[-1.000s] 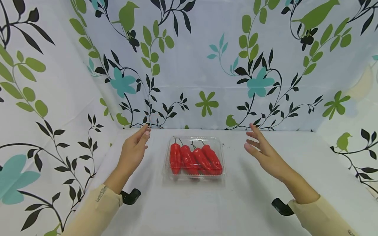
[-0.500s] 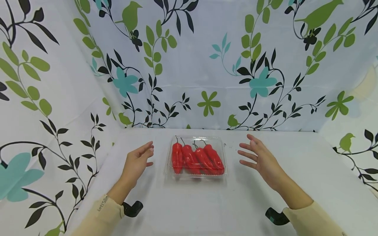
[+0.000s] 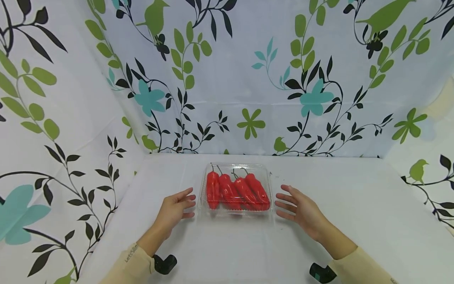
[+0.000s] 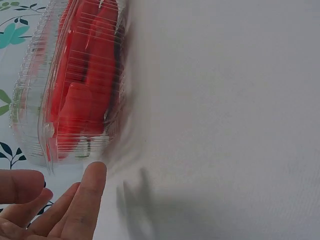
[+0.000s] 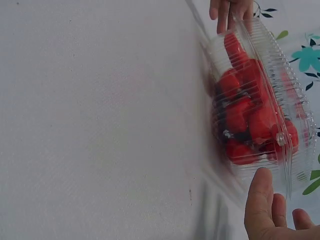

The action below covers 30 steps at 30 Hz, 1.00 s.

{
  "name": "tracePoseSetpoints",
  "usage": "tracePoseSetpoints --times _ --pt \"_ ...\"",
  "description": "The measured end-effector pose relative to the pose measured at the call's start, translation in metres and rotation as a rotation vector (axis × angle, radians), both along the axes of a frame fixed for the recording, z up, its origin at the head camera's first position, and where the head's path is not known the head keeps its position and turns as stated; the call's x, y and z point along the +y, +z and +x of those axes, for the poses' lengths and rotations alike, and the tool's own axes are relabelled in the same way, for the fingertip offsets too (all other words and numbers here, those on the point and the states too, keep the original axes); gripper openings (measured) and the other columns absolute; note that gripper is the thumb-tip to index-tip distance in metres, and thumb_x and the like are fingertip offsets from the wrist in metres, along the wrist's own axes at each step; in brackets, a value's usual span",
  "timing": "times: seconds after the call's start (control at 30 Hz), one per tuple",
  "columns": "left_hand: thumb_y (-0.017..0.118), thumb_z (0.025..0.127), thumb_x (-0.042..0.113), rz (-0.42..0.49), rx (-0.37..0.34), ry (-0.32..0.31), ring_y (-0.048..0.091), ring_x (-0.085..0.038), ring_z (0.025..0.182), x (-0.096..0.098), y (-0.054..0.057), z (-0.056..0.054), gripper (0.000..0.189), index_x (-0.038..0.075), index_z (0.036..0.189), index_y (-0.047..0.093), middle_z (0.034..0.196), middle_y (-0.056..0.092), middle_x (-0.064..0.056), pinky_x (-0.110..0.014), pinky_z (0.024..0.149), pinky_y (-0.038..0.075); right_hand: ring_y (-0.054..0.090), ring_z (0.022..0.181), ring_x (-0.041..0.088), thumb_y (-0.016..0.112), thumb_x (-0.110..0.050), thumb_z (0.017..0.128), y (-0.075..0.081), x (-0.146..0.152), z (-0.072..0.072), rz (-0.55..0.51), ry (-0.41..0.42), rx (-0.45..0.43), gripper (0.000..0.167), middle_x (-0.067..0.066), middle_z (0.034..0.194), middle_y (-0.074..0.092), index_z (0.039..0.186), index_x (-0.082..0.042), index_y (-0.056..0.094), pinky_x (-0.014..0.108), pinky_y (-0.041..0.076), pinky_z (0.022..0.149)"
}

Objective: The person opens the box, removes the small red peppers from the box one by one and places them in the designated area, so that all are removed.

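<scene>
Clear plastic box (image 3: 266, 180), thin, ribbed walls, rounded corners, sitting mid-width on matte white bench (image 3: 234, 252), towards far edge. Red peppers (image 3: 244, 193) inside, glossy, tapered, side by side, thin stems pointing away from person. Left grip (image 3: 173, 211): fingers apart, tips just beside box's left end. Right grip (image 3: 304, 215): likewise apart, flanking right end. Beige sleeves (image 3: 129, 263). Leaf-printed white cloth (image 3: 220, 79) behind.

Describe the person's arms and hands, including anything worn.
The left sleeve and right sleeve are both pale beige; the left has dark lettering. A black, bent device juts from the end of each. The left hand and right hand are bare.
</scene>
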State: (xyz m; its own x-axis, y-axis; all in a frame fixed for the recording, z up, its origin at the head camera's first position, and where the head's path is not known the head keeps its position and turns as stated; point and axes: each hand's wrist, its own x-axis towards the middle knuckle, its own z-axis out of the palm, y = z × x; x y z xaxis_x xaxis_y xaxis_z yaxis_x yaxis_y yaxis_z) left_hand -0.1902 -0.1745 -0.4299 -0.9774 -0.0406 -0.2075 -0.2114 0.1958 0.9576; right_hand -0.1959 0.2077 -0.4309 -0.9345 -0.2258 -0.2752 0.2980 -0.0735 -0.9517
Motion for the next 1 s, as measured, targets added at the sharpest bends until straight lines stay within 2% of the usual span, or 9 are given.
tracePoseSetpoints --times 0.33,0.6,0.8,1.0 --pt "0.052 0.101 -0.001 0.098 0.0 -0.011 0.056 -0.04 0.126 0.0 -0.008 0.009 0.049 -0.002 0.149 0.046 0.14 0.056 -0.027 -0.041 0.084 0.058 0.049 0.13 0.037 0.041 -0.036 0.109 -0.012 -0.011 -0.002 -0.018 0.009 -0.037 0.054 0.022 0.149 0.042 0.155 -0.007 0.035 0.048 0.052 0.096" --pt "0.053 0.098 -0.005 0.121 0.014 -0.03 0.058 -0.039 0.123 0.005 -0.009 0.007 0.048 -0.001 0.146 0.05 0.137 0.058 -0.027 -0.042 0.082 0.059 0.056 0.117 0.03 0.048 -0.023 0.107 -0.019 -0.016 0.002 0.013 -0.019 -0.053 0.049 0.019 0.144 0.043 0.154 -0.012 0.039 0.045 0.055 0.092" --pt "0.053 0.099 -0.005 0.123 0.022 -0.05 0.059 -0.039 0.122 0.007 -0.008 0.007 0.046 -0.002 0.145 0.052 0.135 0.06 -0.026 -0.042 0.082 0.059 0.061 0.114 0.033 0.054 -0.021 0.105 -0.021 -0.016 0.005 0.017 -0.002 -0.059 0.051 0.018 0.138 0.049 0.154 -0.016 0.04 0.044 0.056 0.09" --pt "0.051 0.098 -0.007 0.155 0.02 -0.066 0.06 -0.038 0.12 0.007 -0.008 0.007 0.046 -0.003 0.144 0.052 0.132 0.062 -0.023 -0.043 0.082 0.059 0.063 0.115 0.037 0.052 -0.019 0.106 -0.022 -0.013 0.007 0.013 0.046 -0.042 0.052 0.018 0.126 0.057 0.155 -0.013 0.036 0.042 0.057 0.089"
